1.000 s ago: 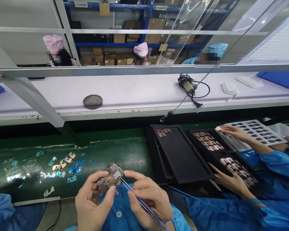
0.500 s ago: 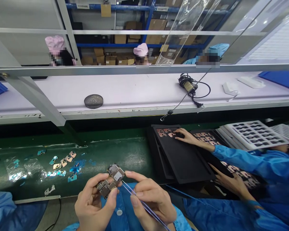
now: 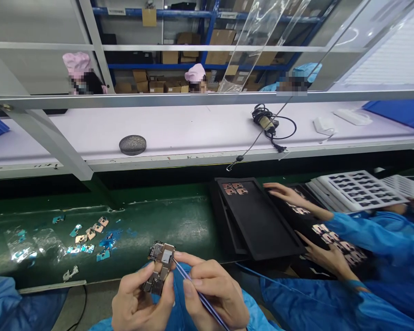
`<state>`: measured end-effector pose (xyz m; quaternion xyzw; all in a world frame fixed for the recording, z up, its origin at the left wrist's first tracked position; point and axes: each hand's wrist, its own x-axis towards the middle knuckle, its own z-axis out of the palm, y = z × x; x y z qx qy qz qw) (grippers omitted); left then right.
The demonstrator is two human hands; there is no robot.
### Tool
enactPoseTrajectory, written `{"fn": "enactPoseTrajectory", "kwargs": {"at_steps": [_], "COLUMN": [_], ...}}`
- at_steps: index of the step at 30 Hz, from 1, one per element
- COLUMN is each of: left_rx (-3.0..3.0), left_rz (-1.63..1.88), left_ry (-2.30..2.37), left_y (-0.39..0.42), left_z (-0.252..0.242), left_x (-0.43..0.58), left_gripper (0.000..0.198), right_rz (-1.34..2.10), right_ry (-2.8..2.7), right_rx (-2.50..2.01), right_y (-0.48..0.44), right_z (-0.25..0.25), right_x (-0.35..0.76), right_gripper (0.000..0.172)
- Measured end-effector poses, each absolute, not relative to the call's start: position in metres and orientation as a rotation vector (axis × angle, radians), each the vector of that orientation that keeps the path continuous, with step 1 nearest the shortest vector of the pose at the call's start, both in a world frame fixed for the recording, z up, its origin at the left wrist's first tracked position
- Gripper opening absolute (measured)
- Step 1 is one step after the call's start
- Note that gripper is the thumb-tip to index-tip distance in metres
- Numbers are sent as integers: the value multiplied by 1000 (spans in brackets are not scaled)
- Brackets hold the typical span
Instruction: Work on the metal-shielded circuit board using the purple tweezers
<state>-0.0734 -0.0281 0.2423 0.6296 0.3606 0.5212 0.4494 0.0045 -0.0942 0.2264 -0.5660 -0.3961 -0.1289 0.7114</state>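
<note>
Between the thumb and fingers of my left hand [image 3: 140,299] is a small circuit board [image 3: 161,266], tilted upright near the bottom centre. My right hand [image 3: 215,289] grips a pair of metal tweezers [image 3: 203,301], their tips at the board's right edge by a pale square part. The right index fingertip also lies close to that edge. Left of my hands, several small copper-coloured boards [image 3: 90,233] and blue-filmed pieces [image 3: 103,255] lie scattered on the green surface [image 3: 189,220], with clear plastic bags [image 3: 48,243] beside them.
On the right, a co-worker's hands [image 3: 290,195] reach over black trays [image 3: 258,216] holding boards. White trays [image 3: 362,188] are stacked behind. A raised white shelf [image 3: 193,128] carries a round mesh dish [image 3: 133,145] and a coiled cable [image 3: 265,120]. People stand beyond the frame.
My left hand has turned the board more upright, and the tweezers moved slightly with it. The co-worker's upper hand has moved right, away from the nearer black tray.
</note>
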Motion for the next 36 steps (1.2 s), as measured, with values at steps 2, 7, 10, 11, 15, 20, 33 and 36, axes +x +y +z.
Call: {"fn": "enactPoseTrajectory", "kwargs": {"at_steps": [2,7,10,11,15,20,33,36], "left_rx": [1562,1584,1580,1581,1583,1659,1748,1747], "left_rz": [1294,1329,1347,1350,1359,1437,1490,1492], "left_ry": [884,871,870,869,871,815,588,595], "left_y": [-30,-32,-32,-32,-32,-24,-17,-15], "left_z": [241,238,236,235,233,230,228,228], "left_x": [-74,-75,-75,-76,-76,-77,-79,-80], "left_gripper": [32,30,30,30,33,35,35,39], "right_rz": [-284,-317,-256,-237,-201,-212,-353,-307], "right_ry": [-856,-814,-879,-894,-914,-918,-937,-944], "right_rx": [-1239,-1235,-1265,-1269,-1284,-1325,-1257,-1257], "right_y": [-91,-89,-91,-92,-94,-95,-93,-94], "right_z": [222,222,230,233,242,232,216,214], "right_x": [1,-4,-1,0,0,-4,-12,-12], "right_gripper": [29,26,33,36,45,42,33,30]}}
